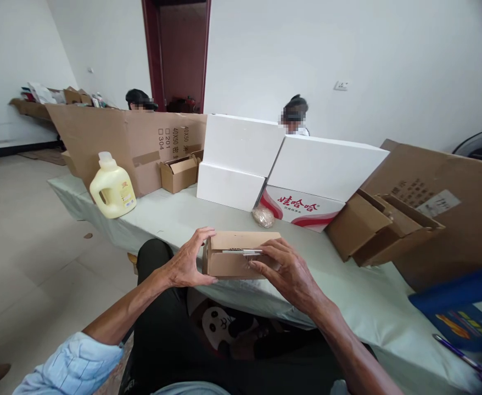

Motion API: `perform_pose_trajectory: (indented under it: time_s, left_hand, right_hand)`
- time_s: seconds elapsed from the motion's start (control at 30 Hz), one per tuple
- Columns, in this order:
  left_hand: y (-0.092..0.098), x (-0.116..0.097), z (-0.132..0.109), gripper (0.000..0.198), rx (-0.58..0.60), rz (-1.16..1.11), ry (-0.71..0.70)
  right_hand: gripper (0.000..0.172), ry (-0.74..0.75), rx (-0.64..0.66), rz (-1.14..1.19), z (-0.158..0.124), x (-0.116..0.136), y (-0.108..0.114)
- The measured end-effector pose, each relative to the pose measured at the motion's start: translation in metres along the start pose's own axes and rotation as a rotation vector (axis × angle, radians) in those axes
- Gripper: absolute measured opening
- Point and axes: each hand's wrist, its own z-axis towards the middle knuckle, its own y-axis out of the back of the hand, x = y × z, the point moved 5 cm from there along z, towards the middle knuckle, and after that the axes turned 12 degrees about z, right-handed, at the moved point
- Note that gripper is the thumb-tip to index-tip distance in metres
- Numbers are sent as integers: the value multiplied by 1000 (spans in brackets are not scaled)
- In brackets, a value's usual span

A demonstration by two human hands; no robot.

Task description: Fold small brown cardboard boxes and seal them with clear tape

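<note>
A small closed cardboard box (235, 248) rests at the near edge of the table (175, 216), right in front of me. My left hand (187, 260) clasps its left end, fingers over the top corner and thumb under the front. My right hand (284, 269) lies against the box's right front, fingers pressed along the strip of clear tape (243, 252) across the flap seam.
A yellow detergent bottle (113, 189) stands at the left. Open small cartons (180, 173) (375, 227), white foam boxes (241, 159), a red-printed carton (298, 208) and large cardboard sheets (117, 137) line the back. A blue box (467, 307) and pen (461, 356) lie right. Two people sit behind.
</note>
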Motion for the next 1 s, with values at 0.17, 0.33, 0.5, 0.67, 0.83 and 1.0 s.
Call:
perform_pose_trajectory:
  time_s: [0.17,0.33,0.5,0.67,0.83,1.0]
  left_hand:
    - [0,-1,1,118,17,17,-7]
    - [7,-7,4,105,65,90,-18]
    - [7,-12,10,88,111,211,-44]
    - [5,-5,15,88,116,258,-34]
    - [8,-6,21,92,134,333,-71]
    - [7,-15,27,88,144,430,-112]
  right_hand:
    - [17,12,-91,178,6,1,-1]
    - [15,73,-173,264,8,-2,-3]
    - [14,147,-204,237,12,0,-11]
    - [12,267,-261,194,11,3,-18]
    - [10,290,-307,247,8,3,-17]
    - [10,247,-295,295,10,-1,-18]
